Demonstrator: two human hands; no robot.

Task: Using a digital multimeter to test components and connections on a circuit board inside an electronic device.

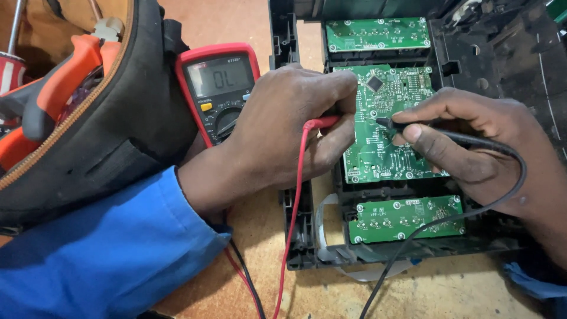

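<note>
The scene is evenly and fairly brightly lit with soft, diffuse light; colours look warm. Shadows are faint: a soft one lies under the left hand (289, 127) on the desk (331, 289), another beneath the right hand (466, 136) over the green circuit board (384, 100). The meter (220, 88) beside the left hand shows mild sheen on its screen, still readable. Focus is sharp between the hands; the blue sleeve (100, 254) is slightly soft.

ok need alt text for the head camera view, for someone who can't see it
Two bare hands press multimeter probes onto the middle green circuit board of an opened black device: the left hand holds the red probe, the right hand the black probe. A red-cased multimeter lies to the left beside an open tool bag holding orange-handled pliers.
</note>
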